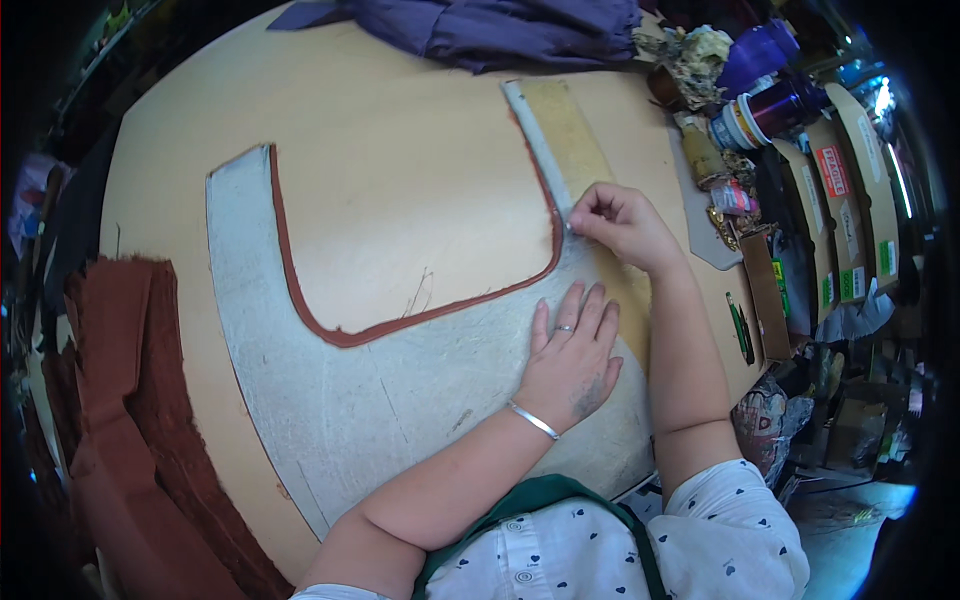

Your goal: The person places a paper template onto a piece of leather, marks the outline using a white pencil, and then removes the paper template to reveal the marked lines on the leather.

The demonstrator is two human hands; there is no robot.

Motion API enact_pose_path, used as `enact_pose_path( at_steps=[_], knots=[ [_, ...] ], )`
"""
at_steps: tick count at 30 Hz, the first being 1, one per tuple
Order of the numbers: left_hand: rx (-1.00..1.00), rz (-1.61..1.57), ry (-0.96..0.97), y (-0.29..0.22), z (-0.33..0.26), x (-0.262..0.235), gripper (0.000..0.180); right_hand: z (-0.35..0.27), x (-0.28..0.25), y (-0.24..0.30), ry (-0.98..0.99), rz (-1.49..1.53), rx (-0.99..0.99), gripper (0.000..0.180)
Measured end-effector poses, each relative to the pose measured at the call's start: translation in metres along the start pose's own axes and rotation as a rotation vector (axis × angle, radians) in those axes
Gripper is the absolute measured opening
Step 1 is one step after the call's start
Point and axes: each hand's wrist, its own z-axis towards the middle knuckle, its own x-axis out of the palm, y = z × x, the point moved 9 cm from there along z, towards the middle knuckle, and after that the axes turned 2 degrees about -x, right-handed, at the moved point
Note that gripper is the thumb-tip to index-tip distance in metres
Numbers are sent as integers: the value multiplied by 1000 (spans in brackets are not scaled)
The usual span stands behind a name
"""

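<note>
A large pale grey U-shaped panel lies flat on the table in front of me. Rust-brown fabric edging follows the inner curve of its cutout. My left hand rests on the panel below the right bend of that edging, palm down with fingers stretched out. Farther up, my right hand is closed in a pinch over the panel's narrow right arm, just beside the edging. A tiny pale bit shows at its fingertips, too small to name. A yellowish strip runs along the panel's right side.
Folded rust-brown fabric covers the table's left edge. Purple cloth lies at the far edge. At the right are a dark purple cup, a glue-crusted container, cardboard pieces and a green pen. Loose threads lie inside the cutout.
</note>
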Motion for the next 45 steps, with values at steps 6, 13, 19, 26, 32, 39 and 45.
enact_pose_path(
  at_steps=[6, 13, 19, 26, 32, 39, 45],
  knots=[
    [48, -113, 48, 15, 22, -11, 45, 2, -26, -52, -374, 897, -57, 8],
    [-33, 244, -50, 59, 124, -21, 53, -9, -58, -62, -776, 951, -153, 10],
    [-49, 373, 102, 60, 138, 2, 72, -55, -126, -118, -1030, 1110, -57, 14],
    [-87, 431, 108, 62, 138, -1, 86, -139, -117, -126, -864, 851, 98, 16],
    [-2, 561, 50, 14, 112, 6, 69, -199, -93, -121, -622, 780, 149, 14],
    [-90, 478, 103, -9, 87, 33, 69, -123, -74, -102, -426, 612, 23, 8],
    [-112, 464, 162, -5, 91, 36, 78, -55, -87, -65, -632, -93, -175, 12]
  ],
)
